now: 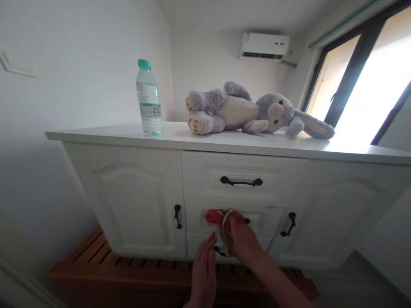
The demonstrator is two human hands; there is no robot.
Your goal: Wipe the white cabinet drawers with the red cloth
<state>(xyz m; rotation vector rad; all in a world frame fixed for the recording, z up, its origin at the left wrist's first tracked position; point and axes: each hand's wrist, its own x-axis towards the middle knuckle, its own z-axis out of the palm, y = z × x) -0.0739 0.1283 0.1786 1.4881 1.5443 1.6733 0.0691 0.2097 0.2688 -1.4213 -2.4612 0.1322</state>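
My right hand [239,237] grips a red and white cloth [226,220], pressed around the handle of the middle drawer [265,220]. Most of that handle is hidden; only its dark right end shows. Just left of the cloth, my left hand [206,263] is held up with its fingers stretched out and holds nothing. Behind the hands, the black handle of the bottom drawer [218,251] is partly covered. Above them, the top drawer's black handle [241,182] is in plain sight.
On the white cabinet top [175,128] stand a water bottle [150,100] with a green cap and, lying on its side, a grey plush rabbit [239,109]. Cabinet doors with black handles [177,217] flank the drawers. A slatted wooden bench [86,256] sits below. A window [369,68] is at right.
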